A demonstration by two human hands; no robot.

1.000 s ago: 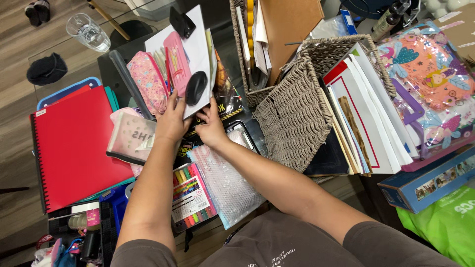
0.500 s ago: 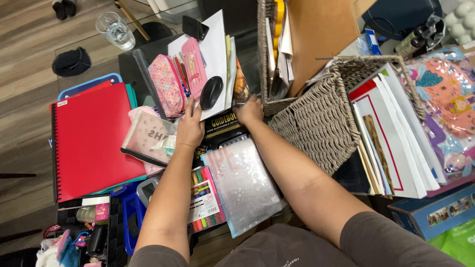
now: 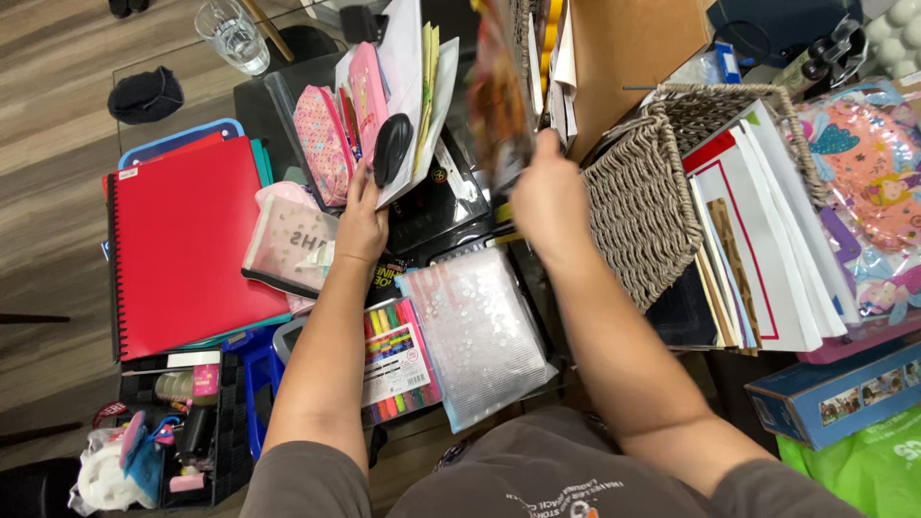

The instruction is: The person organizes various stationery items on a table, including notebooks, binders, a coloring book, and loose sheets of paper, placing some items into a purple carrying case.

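Note:
My left hand [image 3: 361,223] rests against a leaning stack of white and pale yellow sheets [image 3: 411,86], with pink pencil cases [image 3: 331,134] and a black oval object [image 3: 391,149] propped on it. My right hand [image 3: 549,197] is lifted and grips a colourful flat packet [image 3: 497,91], blurred by motion, held upright beside the woven basket [image 3: 635,206]. Below my hands lie a black box [image 3: 436,206], a glittery clear pouch [image 3: 477,331] and a pack of coloured markers [image 3: 395,360].
A red spiral notebook [image 3: 182,245] lies at left on blue folders. The basket holds white folders and books [image 3: 767,230]. A brown cardboard piece [image 3: 628,53] stands behind. A glass of water [image 3: 233,36] sits at top left. A blue box [image 3: 835,393] lies at lower right.
My right hand has risen from the black box and now holds a colourful packet upright. My left hand has moved up against the leaning sheets. The view has shifted slightly.

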